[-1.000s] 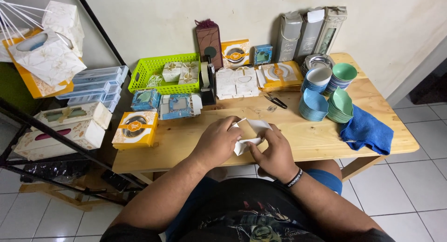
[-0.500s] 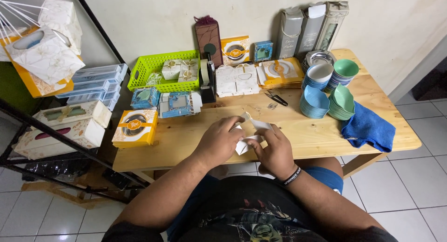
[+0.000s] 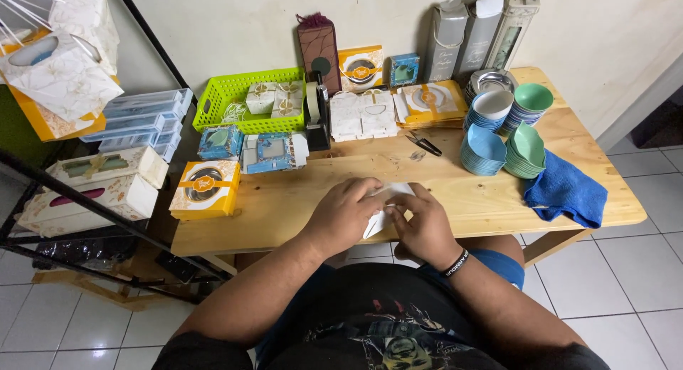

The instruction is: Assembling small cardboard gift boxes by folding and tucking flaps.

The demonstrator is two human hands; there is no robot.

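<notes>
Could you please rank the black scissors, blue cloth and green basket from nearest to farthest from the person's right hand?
From the right hand:
1. Black scissors, just beyond it at mid-table.
2. Blue cloth, at the right edge.
3. Green basket, far back left.

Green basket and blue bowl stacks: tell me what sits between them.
Head view: between green basket and blue bowl stacks stand a tape dispenser, white boxes and orange-banded boxes.

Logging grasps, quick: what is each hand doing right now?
Left hand: closed on the white folded card.
Right hand: closed on the same card.
</notes>
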